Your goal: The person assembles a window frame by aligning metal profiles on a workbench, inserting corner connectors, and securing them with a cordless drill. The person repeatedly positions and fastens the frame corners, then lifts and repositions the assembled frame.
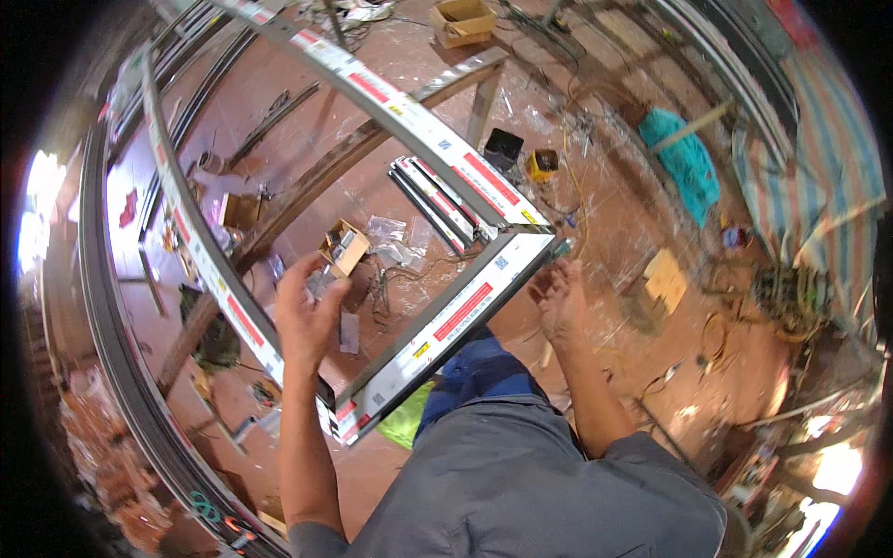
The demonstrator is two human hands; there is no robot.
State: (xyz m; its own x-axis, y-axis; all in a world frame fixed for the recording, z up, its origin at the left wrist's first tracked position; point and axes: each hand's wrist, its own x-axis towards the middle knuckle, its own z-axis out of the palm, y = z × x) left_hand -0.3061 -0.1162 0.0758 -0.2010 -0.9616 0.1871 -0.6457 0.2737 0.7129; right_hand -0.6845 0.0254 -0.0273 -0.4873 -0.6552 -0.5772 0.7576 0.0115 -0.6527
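Right now I have the metal frame (456,312) stretched above the floor (609,372), its near corner close to the person's torso and its rails running off toward the floor's far left edge. A brown beam (307,200) crosses beneath it on a slant.

From my end, the left hand (312,312) sits over the frame's opening, just in from the left rail; its grip is spread wide, thumb well off the fingers, with nothing in it. I can't tell whether the wrist brushes that rail. The right hand (561,302) is outside the frame, just beside the right-hand corner; its grip is half curled, and I can't tell if it has hold of anything.

Inside the opening I see floor below, broken up by an open cardboard box (345,249) and a bundle of profile strips (435,206) near the right rail. Beyond the right hand there's more bare floor, reaching to a flat tan piece (665,281) and, toward the floor's far right corner, a teal bag (684,167).
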